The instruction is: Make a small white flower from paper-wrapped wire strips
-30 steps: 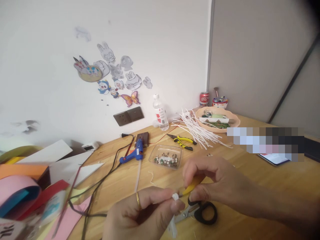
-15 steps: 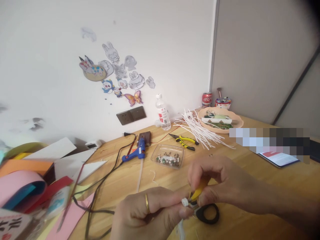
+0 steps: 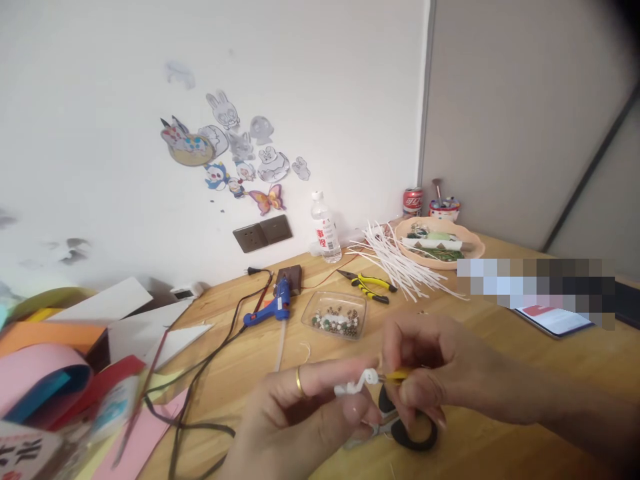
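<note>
White wall [image 3: 310,80], scuffed lower left, paper cutouts [image 3: 225,147] stuck on; dark socket plate [image 3: 263,233] below. Grey panel [image 3: 510,120] right, dark diagonal strip. Wooden bench [image 3: 250,360].

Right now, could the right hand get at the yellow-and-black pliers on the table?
Probably yes: the pliers lie uncovered beyond the right hand, and the way looks free, though it must first release the yellow tool.

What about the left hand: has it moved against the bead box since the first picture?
Yes. The left hand has shifted rightward and somewhat up in the view, closer to the bead box.
</note>
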